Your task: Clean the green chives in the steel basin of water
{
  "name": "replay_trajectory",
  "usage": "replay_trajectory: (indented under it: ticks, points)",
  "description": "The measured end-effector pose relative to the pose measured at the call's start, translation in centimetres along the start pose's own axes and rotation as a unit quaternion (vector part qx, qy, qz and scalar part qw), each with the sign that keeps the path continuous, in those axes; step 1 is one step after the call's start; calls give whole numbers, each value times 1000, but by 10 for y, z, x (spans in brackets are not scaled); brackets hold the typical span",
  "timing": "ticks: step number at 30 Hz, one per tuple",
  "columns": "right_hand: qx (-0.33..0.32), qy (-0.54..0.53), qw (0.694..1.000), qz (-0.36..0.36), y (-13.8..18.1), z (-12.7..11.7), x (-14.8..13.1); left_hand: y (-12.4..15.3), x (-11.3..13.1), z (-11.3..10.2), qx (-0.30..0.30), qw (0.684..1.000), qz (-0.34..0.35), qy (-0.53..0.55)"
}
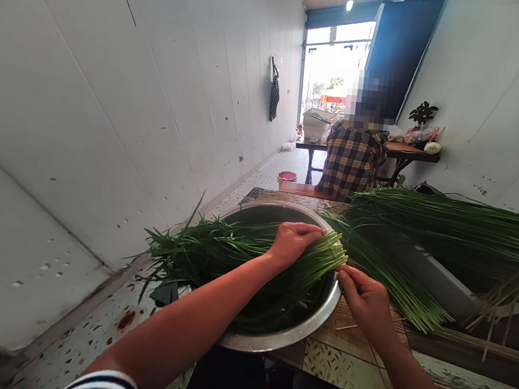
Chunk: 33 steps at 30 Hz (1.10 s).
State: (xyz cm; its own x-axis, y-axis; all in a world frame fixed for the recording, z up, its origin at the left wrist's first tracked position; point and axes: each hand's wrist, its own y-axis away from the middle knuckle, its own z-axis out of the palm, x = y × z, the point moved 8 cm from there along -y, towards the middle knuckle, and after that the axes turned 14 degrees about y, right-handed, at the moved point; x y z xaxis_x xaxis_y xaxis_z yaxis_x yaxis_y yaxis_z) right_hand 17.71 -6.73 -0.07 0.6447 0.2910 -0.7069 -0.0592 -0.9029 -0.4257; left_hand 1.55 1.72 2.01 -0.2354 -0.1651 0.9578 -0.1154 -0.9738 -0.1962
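A bundle of long green chives [233, 257] lies across a large steel bowl [290, 335], its leaf tips fanning out to the left. My left hand [292, 242] rests on top of the bundle near its cut ends, fingers curled over the stalks. Just to the right, my right hand [367, 300] is closed in a pinch at the cut ends of the same bundle.
More chives [447, 231] are piled on the patterned table [352, 367] to the right, over a white tray edge [437, 277]. A person in a plaid shirt [351, 161] sits ahead with their back turned. A pink bucket [286, 177] stands on the speckled floor.
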Motion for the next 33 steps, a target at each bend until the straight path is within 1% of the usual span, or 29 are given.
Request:
replay_trajectory:
  ticks: [4, 7, 11, 13, 16, 19, 21, 23, 27, 33]
  points:
    - [-6, -4, 1000, -5, -1, 1, -1, 1, 2, 3, -21, 999, 0, -37]
    - [-1, -6, 1000, -5, 0, 1, 1, 1, 3, 4, -27, 999, -6, -44]
    - [2, -5, 1000, -7, 1, 0, 1, 1, 12, 6, -54, 996, 29, -62]
    - [2, -3, 1000, -6, 1, 0, 0, 1, 12, 6, -55, 996, 31, -55]
    - [-5, -7, 1000, -3, 2, 0, 0, -1, 4, 4, -41, 999, -8, -27]
    - [-6, -10, 1000, -1, 1, 1, 1, -4, -7, -2, -8, 999, -50, 9]
    - [-5, -11, 1000, -1, 1, 2, 3, -5, -12, -6, 15, 997, -70, 43]
    - [-7, -14, 1000, -1, 1, 2, 4, -6, -15, -9, 25, 993, -85, 75]
    - [1, -5, 1000, -6, 0, 0, 2, -6, -18, -9, 19, 989, -102, 109]
    - [5, -1, 1000, -9, 0, -1, 2, -5, -16, -6, -1, 990, -97, 105]
